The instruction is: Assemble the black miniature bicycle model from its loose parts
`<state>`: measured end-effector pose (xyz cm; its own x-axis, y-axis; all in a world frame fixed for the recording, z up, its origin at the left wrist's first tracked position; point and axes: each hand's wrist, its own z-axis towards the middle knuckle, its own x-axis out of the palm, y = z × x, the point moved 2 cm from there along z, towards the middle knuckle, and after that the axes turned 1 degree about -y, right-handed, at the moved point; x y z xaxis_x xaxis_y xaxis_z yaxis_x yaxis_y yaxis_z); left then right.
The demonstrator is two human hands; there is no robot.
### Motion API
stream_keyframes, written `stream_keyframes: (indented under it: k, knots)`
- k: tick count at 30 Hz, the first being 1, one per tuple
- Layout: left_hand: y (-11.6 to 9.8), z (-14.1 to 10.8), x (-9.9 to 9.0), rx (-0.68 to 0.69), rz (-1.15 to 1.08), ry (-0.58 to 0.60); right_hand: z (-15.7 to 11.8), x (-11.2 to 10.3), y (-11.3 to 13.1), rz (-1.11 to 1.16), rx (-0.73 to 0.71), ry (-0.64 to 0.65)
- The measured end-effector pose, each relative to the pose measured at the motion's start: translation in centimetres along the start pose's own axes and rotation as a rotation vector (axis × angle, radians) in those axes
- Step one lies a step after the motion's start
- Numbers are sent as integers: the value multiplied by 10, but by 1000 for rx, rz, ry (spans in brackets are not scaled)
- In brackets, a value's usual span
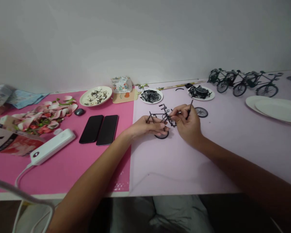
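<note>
A dark model bicycle frame [157, 114] with handlebars is held up over the pale pink tabletop. My left hand [153, 126] closes round its rear part, thumb and fingers gripping the tubes. At the frame's front end, the thumb and index finger of my right hand [188, 124] pinch close together; whether a small part is between them is hidden. A thin dark stick-like tool [189, 109] pokes up from the other fingers of that hand. Below my left fingers lies a spoked wheel [162, 135], partly covered. Another wheel [201, 112] rests flat behind my right hand.
Plates of black wheels [152, 96] and black bicycle parts [200, 92] stand at the back. Several assembled model bicycles [242, 82] line the wall near white plates [278, 109]. Leftward are two phones [99, 129], a white power bank [52, 147], a mouse [80, 111] and a bowl [96, 96].
</note>
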<state>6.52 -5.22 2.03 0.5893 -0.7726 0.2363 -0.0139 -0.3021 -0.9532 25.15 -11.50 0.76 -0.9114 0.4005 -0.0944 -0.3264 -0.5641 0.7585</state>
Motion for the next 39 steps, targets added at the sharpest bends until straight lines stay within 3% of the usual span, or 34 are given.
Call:
stream_keyframes:
  k: [10,14,20,24,28,33,39]
  knots:
    - [3,5,-4,82,113,-110,1,-5,-3,-125,-54,61]
    - [-3,1,-10,118,203,-163,2,-10,-6,-95,24,61]
    - [-12,-5,-29,83,402,-68,7,-14,-3,-208,87,107]
    - [-9,-3,-38,52,417,-71,8,-10,-2,-293,7,192]
    - [-7,-1,-38,31,407,-65,6,-8,-7,-327,-100,233]
    - [-8,-1,-38,68,424,-79,5,-10,-8,-348,-119,196]
    - [-7,0,-39,56,429,-60,3,-7,-10,-364,-155,254]
